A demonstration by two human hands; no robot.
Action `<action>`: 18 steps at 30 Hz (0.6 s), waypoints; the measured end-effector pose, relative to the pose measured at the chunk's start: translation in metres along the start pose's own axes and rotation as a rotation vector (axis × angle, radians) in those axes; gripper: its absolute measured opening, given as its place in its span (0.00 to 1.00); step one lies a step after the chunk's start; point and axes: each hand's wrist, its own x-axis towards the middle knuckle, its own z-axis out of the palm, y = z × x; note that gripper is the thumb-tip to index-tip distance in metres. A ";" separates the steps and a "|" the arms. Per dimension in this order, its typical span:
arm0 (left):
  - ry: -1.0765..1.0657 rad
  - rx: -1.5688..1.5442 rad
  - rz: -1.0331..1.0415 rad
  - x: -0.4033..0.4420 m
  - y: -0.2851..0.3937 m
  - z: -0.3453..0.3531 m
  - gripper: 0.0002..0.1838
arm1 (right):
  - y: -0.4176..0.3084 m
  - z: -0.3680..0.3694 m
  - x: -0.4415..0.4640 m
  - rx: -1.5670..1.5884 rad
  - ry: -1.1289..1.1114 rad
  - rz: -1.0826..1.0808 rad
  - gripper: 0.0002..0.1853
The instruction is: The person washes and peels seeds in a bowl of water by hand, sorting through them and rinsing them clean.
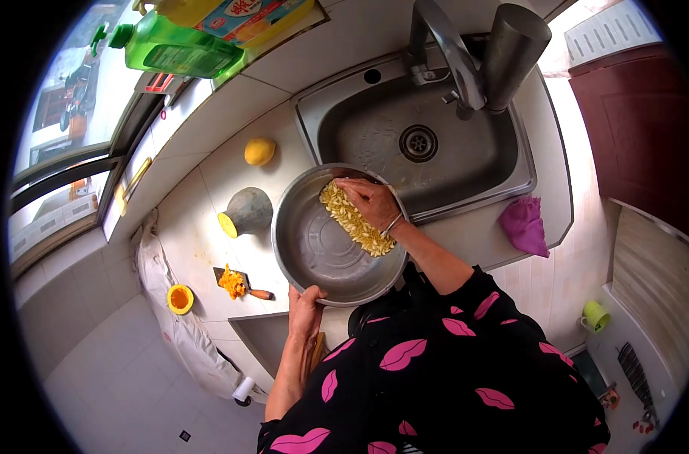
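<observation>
A wide metal basin (306, 257) is tilted at the counter's front edge, its right side overlapping the sink's rim. Pale yellow chopped pieces (352, 219) lie in a heap on the basin's right side. My left hand (306, 309) grips the basin's near rim, thumb over the edge. My right hand (371, 203) is inside the basin, laid on the upper part of the heap with its fingers close together; whether it holds any pieces is hidden. A bracelet circles the right wrist.
Left of the basin are a cut grey-green squash (250, 212), a yellow fruit (259, 151) and a blade (242, 281) with orange pulp. The sink (374, 136) with its faucet (454, 60) lies beyond. A purple cloth (524, 227) is at right.
</observation>
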 end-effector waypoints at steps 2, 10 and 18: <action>-0.005 0.002 0.001 0.001 0.000 0.000 0.34 | 0.000 -0.001 0.000 -0.005 -0.004 -0.005 0.13; 0.008 0.002 -0.002 0.001 0.002 0.002 0.35 | 0.000 -0.001 0.001 0.005 0.000 0.005 0.13; 0.019 0.003 -0.014 -0.002 0.008 0.008 0.35 | 0.001 -0.002 0.000 0.007 0.003 0.008 0.13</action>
